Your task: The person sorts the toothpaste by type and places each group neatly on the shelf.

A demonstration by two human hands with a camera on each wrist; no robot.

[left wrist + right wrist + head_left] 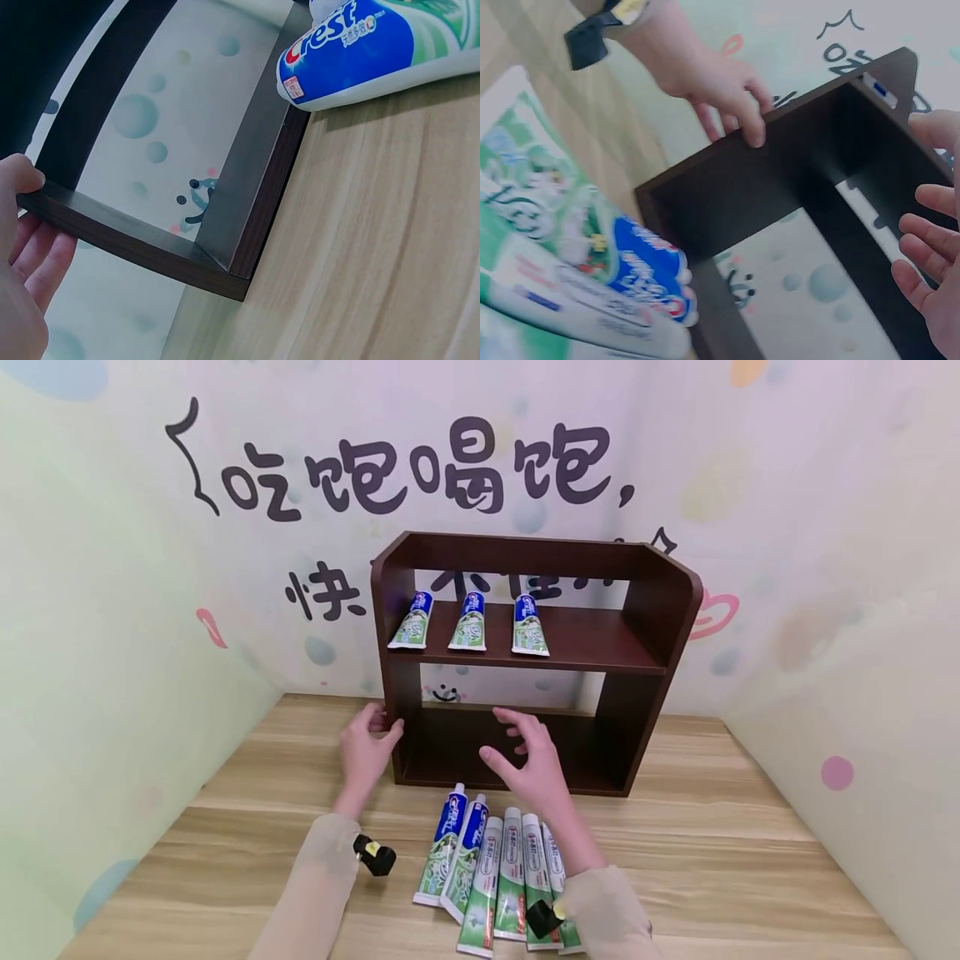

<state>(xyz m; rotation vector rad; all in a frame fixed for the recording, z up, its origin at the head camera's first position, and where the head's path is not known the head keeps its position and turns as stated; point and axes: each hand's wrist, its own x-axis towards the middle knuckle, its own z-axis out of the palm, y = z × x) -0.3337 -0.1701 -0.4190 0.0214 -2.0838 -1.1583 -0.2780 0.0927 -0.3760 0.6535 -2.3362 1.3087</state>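
A dark brown two-tier shelf (663, 627) stands on the table. My left hand (367, 745) grips the front edge of its left side panel, the thumb on the inner face and the fingers outside, as the left wrist view shows. My right hand (531, 764) hovers before the lower compartment with fingers spread and slightly bent, holding nothing. On the upper tier lie three blue-and-green Crest toothpaste tubes (469, 625), caps toward the back. In front of the shelf, two more Crest tubes (444, 852) lie beside several white-and-green toothpaste tubes (512, 877), partly hidden by my right forearm.
The wood-grain table (735, 860) extends to both sides of the shelf. Printed walls (810, 568) enclose it at the back, left and right. A small black camera (375, 856) is strapped to the left wrist, another (543, 918) to the right.
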